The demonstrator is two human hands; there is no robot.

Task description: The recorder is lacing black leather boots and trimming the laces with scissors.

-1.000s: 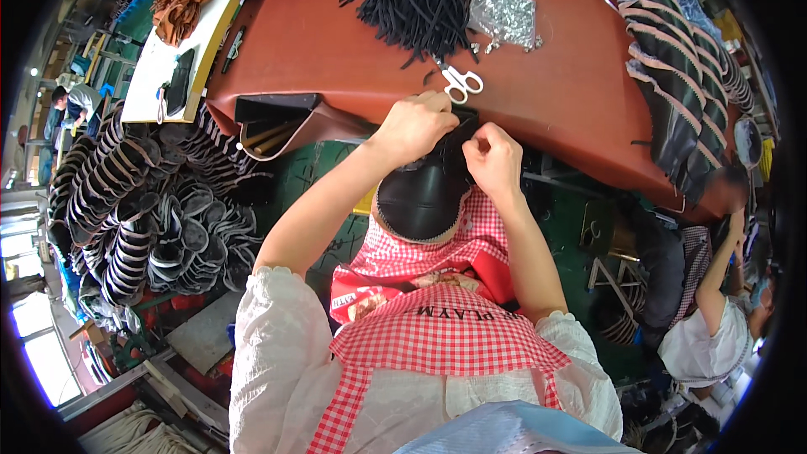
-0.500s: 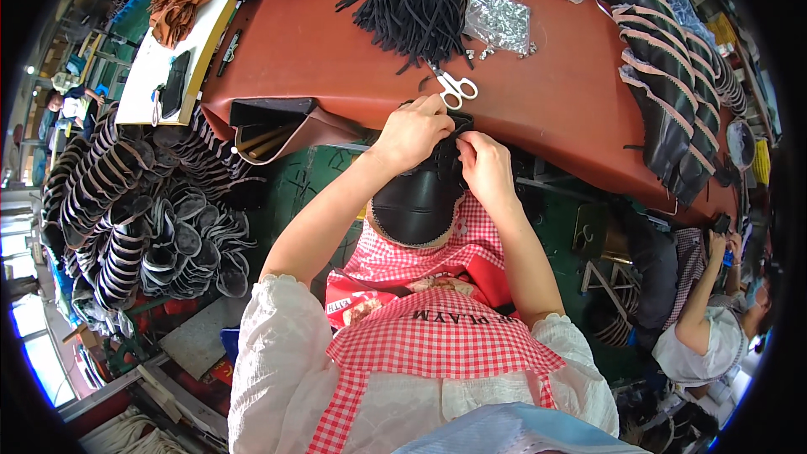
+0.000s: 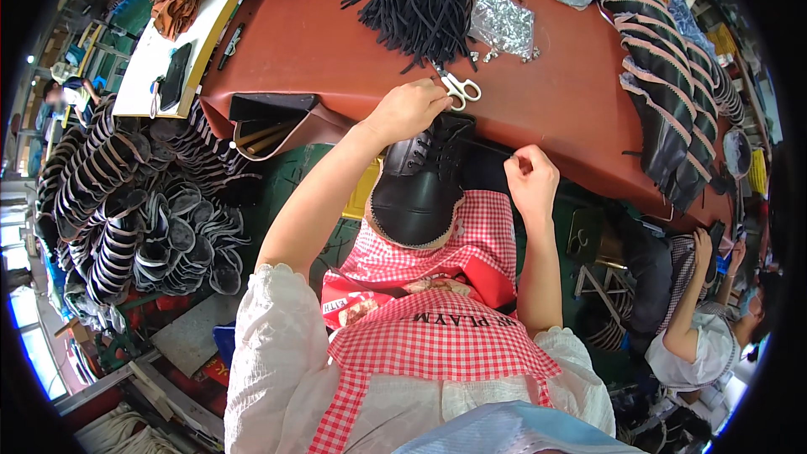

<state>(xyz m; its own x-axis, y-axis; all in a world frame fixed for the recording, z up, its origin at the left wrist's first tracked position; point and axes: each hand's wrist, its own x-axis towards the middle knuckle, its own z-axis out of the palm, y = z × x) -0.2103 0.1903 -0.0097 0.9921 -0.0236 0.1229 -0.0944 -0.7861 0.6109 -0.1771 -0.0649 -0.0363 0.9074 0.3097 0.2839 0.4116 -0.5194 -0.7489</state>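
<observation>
A black leather shoe upper (image 3: 416, 202) with a zigzag-trimmed lower edge lies toe toward me over my apron-covered lap. Dark laces (image 3: 427, 151) run through its eyelets. My left hand (image 3: 410, 111) is closed at the upper's far left top, by the table edge; what its fingers pinch is hidden. Off to the right of the upper, my right hand (image 3: 531, 176) is closed on a thin black shoelace, drawn out sideways from the upper. White-handled scissors (image 3: 460, 89) lie on the table just beyond my left fingertips.
On the brown-covered table (image 3: 311, 42) lie a bundle of black laces (image 3: 416, 8) and a clear bag of small metal pieces (image 3: 502, 21). Stacked black uppers (image 3: 664, 109) line the right side; more piles (image 3: 126, 193) stand at left. A co-worker (image 3: 698, 336) sits at right.
My right hand has moved right and away from the upper, drawing the lace out. My left hand has shifted slightly away from me, uncovering more of the upper's lacing.
</observation>
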